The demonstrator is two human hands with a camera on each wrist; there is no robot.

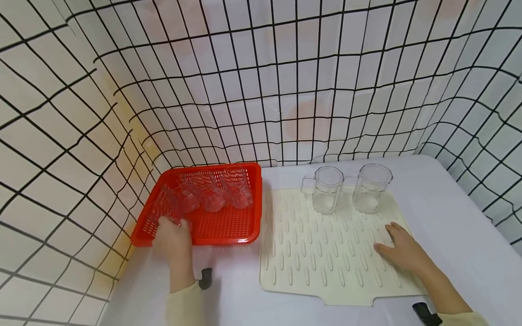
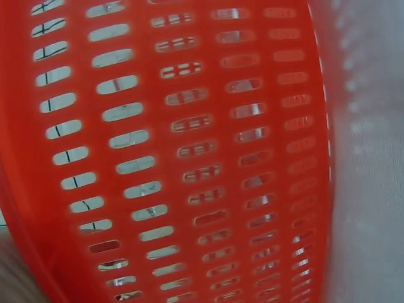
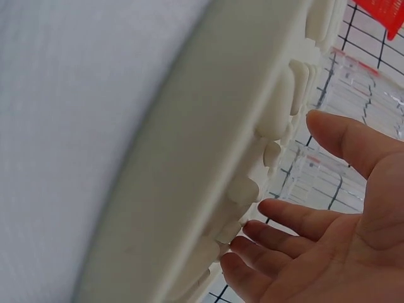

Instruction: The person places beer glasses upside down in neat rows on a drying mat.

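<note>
In the head view, my left hand (image 1: 173,237) reaches over the near left rim of a red plastic basket (image 1: 228,241). Its thumb and fingers pinch the near end of a clear glass mug (image 1: 165,206) lying inside; the exact contact is partly hidden. Several more clear glasses (image 1: 214,199) lie on their sides along the basket's back. At the right, my right hand (image 1: 401,251) hovers low at the right edge of a cream drying mat (image 1: 318,253), fingers spread and holding nothing. Two clear glass mugs, the left one (image 1: 326,192) and the right one (image 1: 370,190), stand upright on the mat's far part.
A black wire grid (image 1: 285,95) rises behind the table and along both sides, close to the basket's left. White cloth (image 1: 236,280) covers the table. The left wrist view is mostly filled by the basket's slotted wall (image 2: 208,145).
</note>
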